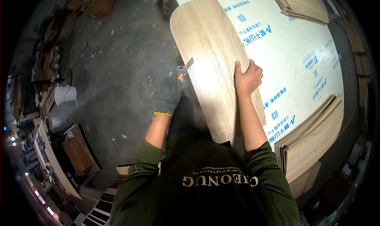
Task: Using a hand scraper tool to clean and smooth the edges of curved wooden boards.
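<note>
A light wood-grain panel (211,64) with rounded corners at its far end lies slanted in front of me, its left edge sticking out past the table. My right hand (249,77) is bare and grips the panel's right edge, thumb on top. In a grey knit glove with a yellow cuff, my left hand (168,92) is closed around a knife (187,66) with an orange part showing by the fingers. The blade is at the panel's left edge, beside thin curled shavings (181,69). Most of the knife's handle is hidden in the glove.
A white table (289,64) with blue print carries a stack of wood panels (312,135) at the near right and another stack (301,4) at the far right. A white bucket (65,94) stands at the left on the grey floor (114,75), with boards leaning near it.
</note>
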The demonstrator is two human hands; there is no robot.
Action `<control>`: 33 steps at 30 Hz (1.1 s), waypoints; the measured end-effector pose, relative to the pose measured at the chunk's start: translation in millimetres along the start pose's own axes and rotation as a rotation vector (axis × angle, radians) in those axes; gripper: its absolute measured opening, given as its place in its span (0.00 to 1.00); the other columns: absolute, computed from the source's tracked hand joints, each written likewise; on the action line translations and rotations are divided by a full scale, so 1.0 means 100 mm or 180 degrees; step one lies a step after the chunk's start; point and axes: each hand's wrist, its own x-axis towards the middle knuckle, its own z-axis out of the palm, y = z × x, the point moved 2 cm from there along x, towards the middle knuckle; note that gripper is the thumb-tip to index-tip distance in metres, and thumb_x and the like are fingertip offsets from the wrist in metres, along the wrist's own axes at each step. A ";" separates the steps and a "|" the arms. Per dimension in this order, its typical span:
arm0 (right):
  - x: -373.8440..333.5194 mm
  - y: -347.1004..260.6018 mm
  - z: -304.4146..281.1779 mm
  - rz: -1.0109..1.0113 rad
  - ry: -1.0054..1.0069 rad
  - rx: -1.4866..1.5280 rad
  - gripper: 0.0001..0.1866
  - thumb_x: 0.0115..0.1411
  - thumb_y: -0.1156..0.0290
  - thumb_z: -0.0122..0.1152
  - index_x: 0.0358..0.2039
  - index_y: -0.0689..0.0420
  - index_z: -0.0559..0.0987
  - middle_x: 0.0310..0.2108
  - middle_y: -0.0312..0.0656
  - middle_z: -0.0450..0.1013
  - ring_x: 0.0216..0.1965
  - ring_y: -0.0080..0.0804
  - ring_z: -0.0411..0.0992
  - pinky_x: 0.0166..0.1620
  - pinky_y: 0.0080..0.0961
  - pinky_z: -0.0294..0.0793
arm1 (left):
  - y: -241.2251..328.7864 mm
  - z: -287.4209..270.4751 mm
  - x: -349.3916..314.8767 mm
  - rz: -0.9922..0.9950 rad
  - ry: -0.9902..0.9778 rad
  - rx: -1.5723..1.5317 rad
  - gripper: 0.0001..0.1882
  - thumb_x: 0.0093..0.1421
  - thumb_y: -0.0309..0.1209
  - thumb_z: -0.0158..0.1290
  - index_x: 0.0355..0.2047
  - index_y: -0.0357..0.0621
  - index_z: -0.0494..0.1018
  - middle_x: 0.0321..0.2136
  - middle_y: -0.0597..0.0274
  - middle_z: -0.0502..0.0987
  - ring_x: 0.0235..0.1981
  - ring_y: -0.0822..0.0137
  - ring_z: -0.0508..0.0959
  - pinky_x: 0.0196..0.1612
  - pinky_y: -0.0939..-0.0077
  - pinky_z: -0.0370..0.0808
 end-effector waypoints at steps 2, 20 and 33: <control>0.00 0.02 0.01 -0.0017 0.0008 -0.0029 0.32 0.51 0.50 0.64 0.52 0.57 0.74 0.46 0.49 0.68 0.48 0.46 0.65 0.51 0.43 0.64 | 0.02 -0.01 0.05 -0.0056 0.0048 0.0073 0.21 0.63 0.44 0.45 0.53 0.48 0.70 0.42 0.47 0.76 0.42 0.48 0.76 0.48 0.55 0.72; 0.01 0.02 0.00 0.0037 0.0063 0.0029 0.29 0.52 0.51 0.63 0.50 0.55 0.74 0.46 0.48 0.68 0.49 0.46 0.65 0.52 0.43 0.64 | -0.03 -0.22 0.11 0.0309 -0.0174 -0.0274 0.18 0.61 0.41 0.48 0.46 0.44 0.73 0.39 0.46 0.77 0.41 0.47 0.76 0.44 0.55 0.71; 0.02 0.01 0.03 0.0017 0.0143 -0.0004 0.29 0.52 0.51 0.63 0.50 0.55 0.75 0.45 0.47 0.68 0.49 0.46 0.65 0.51 0.43 0.64 | 0.01 -0.19 0.29 0.0477 -0.0190 -0.0382 0.20 0.59 0.44 0.49 0.47 0.46 0.72 0.40 0.47 0.76 0.40 0.49 0.77 0.42 0.55 0.73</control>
